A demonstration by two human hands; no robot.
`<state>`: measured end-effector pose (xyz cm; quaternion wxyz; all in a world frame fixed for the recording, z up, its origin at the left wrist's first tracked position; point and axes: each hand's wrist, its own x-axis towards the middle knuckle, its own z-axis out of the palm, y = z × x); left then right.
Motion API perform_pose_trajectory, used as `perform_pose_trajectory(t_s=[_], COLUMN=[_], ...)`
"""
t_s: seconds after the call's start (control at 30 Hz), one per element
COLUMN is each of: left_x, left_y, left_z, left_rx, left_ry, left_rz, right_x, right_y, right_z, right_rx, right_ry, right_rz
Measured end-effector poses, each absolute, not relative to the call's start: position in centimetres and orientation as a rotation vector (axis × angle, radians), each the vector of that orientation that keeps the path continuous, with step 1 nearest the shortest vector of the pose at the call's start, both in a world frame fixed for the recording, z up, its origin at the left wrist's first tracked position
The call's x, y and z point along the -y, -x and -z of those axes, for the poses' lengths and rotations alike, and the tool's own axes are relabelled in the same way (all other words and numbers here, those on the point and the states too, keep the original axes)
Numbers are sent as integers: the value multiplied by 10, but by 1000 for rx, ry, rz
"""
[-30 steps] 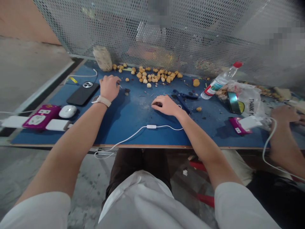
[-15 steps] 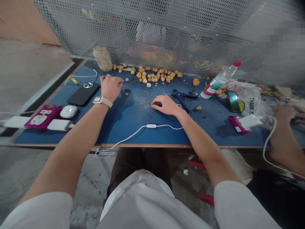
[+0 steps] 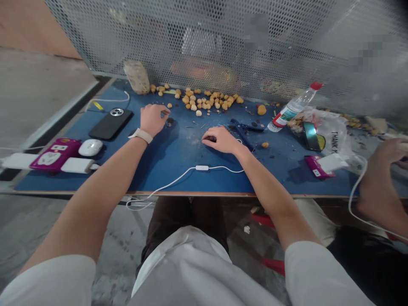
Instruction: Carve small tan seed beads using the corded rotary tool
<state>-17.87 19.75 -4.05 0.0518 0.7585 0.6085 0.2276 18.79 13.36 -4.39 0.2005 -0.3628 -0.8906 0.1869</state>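
My left hand (image 3: 153,119) rests on the blue table (image 3: 178,153), fingers curled in a pinch beside a small dark round piece (image 3: 170,121); what it grips is too small to name. A pale watch band circles that wrist. My right hand (image 3: 220,139) lies near the table's middle with fingers bent down over something small and dark that I cannot make out. Blue pliers (image 3: 244,129) lie just right of it. A scatter of small tan round pieces (image 3: 207,100) lies along the mesh screen behind both hands.
At the left lie a black phone (image 3: 111,123), a white earbud case (image 3: 90,147) and a magenta power strip (image 3: 54,155). A white cable (image 3: 178,178) crosses the front edge. A bottle (image 3: 293,107), plastic bag (image 3: 331,131) and another person's hand (image 3: 385,170) are at right.
My left hand has slid right and a little nearer, up to the small dark round piece. My right hand stays put. The other person's hand at right has lifted.
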Motion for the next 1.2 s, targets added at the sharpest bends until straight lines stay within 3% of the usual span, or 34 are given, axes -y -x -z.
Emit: perform_pose_trajectory(t_s=[0.3, 0.57, 1.2], left_x=[-193, -191, -172], left_y=[178, 163, 116], left_z=[42, 41, 61], left_rx=[-1886, -1604, -1536], left_ry=[-2240, -2541, -2565], left_rz=[-918, -579, -733], right_x=[-130, -127, -129], right_y=[-188, -195, -192], right_z=[37, 29, 35], right_rx=[2511, 2548, 2452], right_ry=[1040, 1009, 1262], right_rz=[-560, -609, -413])
